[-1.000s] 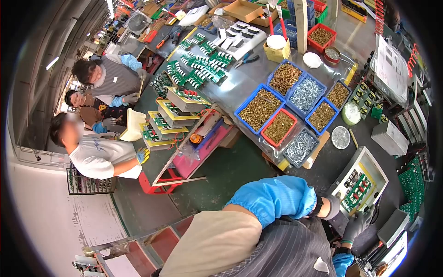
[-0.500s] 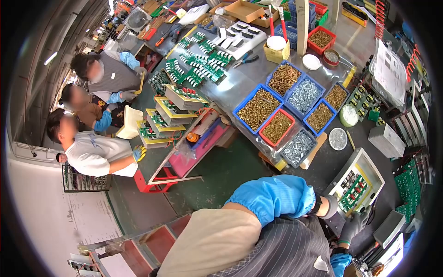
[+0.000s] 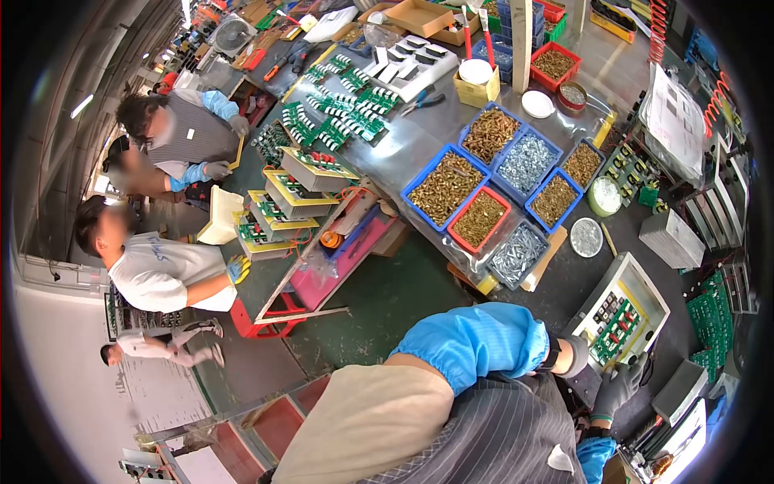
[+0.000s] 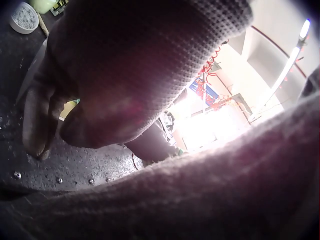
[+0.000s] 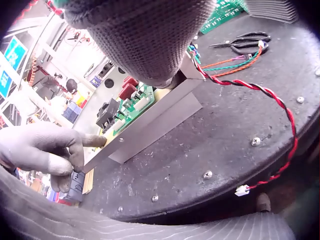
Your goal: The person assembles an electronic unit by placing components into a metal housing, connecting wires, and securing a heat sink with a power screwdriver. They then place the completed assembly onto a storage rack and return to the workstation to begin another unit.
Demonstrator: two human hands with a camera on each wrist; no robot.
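A pale metal case (image 3: 642, 284) stands on the dark worktop in front of me. Inside it a green circuit board (image 3: 619, 327) carries red and black parts. My gloved left hand (image 3: 574, 357) grips the case's near left end, its forefinger (image 5: 95, 140) over the edge and the other fingers bent outside. At the opposite end my gloved right hand (image 3: 617, 389) holds the corner, fingertips inside the wall and partly hidden in the right wrist view. From that corner a twisted red-and-black cable (image 5: 287, 112) trails to a white plug (image 5: 242, 190).
Black-handled scissors (image 5: 250, 44) lie beyond the cable. Bins of brass screws (image 3: 446, 187) and silver screws (image 3: 518, 254) stand left of the case, near a round dish (image 3: 586, 238). Metal heatsinks (image 3: 672, 239) and green boards (image 3: 709, 323) are farther right. People work at the left bench.
The head view has shifted slightly. Both hands stay at the two ends of the case. A walking person has come into view at the lower left.
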